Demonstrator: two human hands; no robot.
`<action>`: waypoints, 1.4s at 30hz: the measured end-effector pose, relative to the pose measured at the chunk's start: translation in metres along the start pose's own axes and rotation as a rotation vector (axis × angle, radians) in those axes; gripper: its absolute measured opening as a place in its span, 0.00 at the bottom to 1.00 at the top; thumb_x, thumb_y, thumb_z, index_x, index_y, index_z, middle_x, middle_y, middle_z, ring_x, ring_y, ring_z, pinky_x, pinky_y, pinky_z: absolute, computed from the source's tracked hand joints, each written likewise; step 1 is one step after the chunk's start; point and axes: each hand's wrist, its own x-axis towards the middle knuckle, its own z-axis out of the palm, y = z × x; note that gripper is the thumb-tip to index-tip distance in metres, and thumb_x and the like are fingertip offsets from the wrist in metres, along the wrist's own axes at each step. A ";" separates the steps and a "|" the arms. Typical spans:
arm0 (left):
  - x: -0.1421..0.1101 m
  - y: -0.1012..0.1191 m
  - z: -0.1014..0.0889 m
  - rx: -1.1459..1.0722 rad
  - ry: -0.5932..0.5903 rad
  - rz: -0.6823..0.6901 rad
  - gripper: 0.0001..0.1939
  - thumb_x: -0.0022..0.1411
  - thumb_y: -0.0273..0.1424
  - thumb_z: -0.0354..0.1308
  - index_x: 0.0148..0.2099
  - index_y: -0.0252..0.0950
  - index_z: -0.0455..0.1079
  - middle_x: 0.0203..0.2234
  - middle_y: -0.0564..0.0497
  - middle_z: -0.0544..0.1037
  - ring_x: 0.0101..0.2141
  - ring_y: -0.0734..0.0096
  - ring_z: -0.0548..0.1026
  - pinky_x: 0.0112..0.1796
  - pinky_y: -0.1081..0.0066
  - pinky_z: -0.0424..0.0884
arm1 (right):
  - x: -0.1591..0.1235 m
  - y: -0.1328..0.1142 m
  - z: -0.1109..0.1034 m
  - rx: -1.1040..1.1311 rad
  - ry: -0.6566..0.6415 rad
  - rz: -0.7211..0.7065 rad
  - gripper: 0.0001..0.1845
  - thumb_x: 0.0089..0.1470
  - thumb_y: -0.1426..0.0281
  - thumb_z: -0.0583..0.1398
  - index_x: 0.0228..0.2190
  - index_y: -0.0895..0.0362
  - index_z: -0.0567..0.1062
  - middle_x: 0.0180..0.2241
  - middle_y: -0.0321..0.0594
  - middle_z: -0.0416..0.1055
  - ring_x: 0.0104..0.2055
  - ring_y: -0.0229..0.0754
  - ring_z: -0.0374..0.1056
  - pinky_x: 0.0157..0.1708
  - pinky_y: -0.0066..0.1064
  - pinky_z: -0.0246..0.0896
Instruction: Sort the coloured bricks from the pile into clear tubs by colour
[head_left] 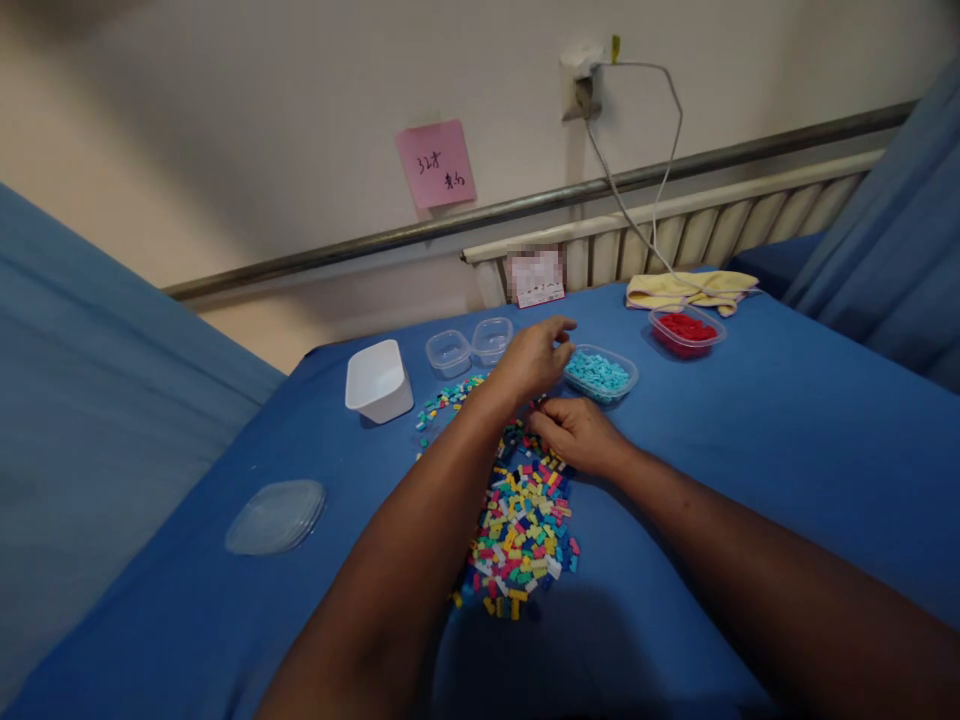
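A spread of small multicoloured building bricks (525, 525) lies on the blue-covered table, partly hidden behind my left forearm. My left hand (534, 355) reaches across to the left rim of a clear tub of light-blue bricks (600, 372). Its fingers are bent loosely and apart, with nothing visible between them. Lower down, my right hand (581, 432) rests at the far right part of the pile. Its thumb and fingers are drawn together among the bricks, and whatever they pinch is hidden.
Red bricks (686, 330) fill another clear tub at the right, before a yellow cloth (690, 290). Two clear tubs (448, 354) and a white container (379, 382) stand at the back left. Stacked clear lids (276, 517) lie at left. A cable (622, 205) hangs from the wall socket.
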 end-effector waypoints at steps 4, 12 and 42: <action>-0.021 -0.019 -0.033 0.026 0.082 -0.069 0.16 0.67 0.32 0.58 0.53 0.33 0.79 0.44 0.45 0.84 0.41 0.66 0.80 0.45 0.69 0.74 | -0.001 -0.002 0.000 0.013 -0.029 -0.001 0.25 0.69 0.56 0.56 0.22 0.55 0.70 0.19 0.33 0.68 0.23 0.36 0.59 0.25 0.31 0.49; -0.109 -0.071 -0.095 0.067 0.102 -0.430 0.13 0.62 0.37 0.59 0.39 0.33 0.81 0.29 0.51 0.81 0.29 0.69 0.74 0.32 0.71 0.66 | -0.004 -0.004 0.000 0.015 -0.051 0.071 0.27 0.69 0.54 0.56 0.22 0.54 0.71 0.19 0.35 0.71 0.21 0.37 0.62 0.23 0.31 0.51; -0.122 -0.062 -0.057 0.641 -0.228 -0.272 0.14 0.67 0.30 0.54 0.42 0.37 0.83 0.43 0.39 0.81 0.39 0.56 0.78 0.37 0.66 0.66 | -0.005 -0.002 0.000 -0.019 -0.050 0.076 0.26 0.69 0.54 0.56 0.22 0.54 0.72 0.19 0.34 0.70 0.21 0.37 0.62 0.23 0.32 0.49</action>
